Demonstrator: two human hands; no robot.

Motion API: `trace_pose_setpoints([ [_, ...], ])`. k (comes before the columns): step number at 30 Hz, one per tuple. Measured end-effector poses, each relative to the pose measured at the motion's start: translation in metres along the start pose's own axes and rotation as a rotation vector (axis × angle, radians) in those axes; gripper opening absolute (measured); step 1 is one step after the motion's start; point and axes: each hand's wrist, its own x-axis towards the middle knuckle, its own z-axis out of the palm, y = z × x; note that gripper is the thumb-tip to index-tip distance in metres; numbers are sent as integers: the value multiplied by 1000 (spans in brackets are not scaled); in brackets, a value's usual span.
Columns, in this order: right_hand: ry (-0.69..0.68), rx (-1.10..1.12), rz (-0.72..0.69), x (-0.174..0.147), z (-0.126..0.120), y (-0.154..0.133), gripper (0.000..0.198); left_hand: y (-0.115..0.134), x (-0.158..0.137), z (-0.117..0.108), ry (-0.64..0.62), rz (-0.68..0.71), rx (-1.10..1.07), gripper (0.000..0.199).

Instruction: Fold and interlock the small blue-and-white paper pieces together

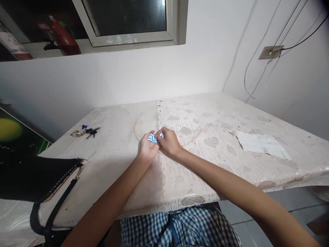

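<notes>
A small flat piece with a blue-and-white printed pattern [153, 138] is between my two hands, just above or on the table's middle. It may be a card or a packet; I cannot make out which. My left hand [148, 149] grips it from the left, thumb and fingers closed around its edge. From the right, my right hand [170, 141] pinches its upper right part with bent fingers. The fingers hide part of the piece.
The table [216, 178] has a patterned plastic cover. At left lie keys [92, 131] and a black bag [33, 175] with a strap. A white sheet [260, 144] lies at right. A window [128, 20] and a wall socket [271, 52] with cables are behind.
</notes>
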Motion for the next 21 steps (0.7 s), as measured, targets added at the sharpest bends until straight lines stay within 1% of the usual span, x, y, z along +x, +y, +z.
trace_pose_setpoints([
  [6, 113, 167, 130, 0, 4, -5, 9, -3, 1, 0, 26, -3, -31, 10],
  [9, 137, 168, 150, 0, 7, -7, 10, -3, -1, 2, 28, -6, -56, 11],
  [12, 100, 39, 108, -2, 6, -8, 12, -2, -3, 4, 25, -18, -48, 11],
  [15, 22, -152, 8, -4, 4, -11, 12, 0, -7, 5, 4, -27, -53, 12],
  [17, -27, -226, -59, -5, 2, -13, 13, 2, -7, 6, 15, -31, -75, 13],
  [19, -70, -164, -97, -3, 2, -16, 15, 5, -4, 5, 57, -28, -93, 13],
  [20, -76, -72, -83, -2, 1, -16, 16, 6, -2, 4, 80, -19, -97, 13],
  [21, -67, 49, -37, 1, 0, -17, 16, 7, 1, 3, 101, -9, -97, 14],
])
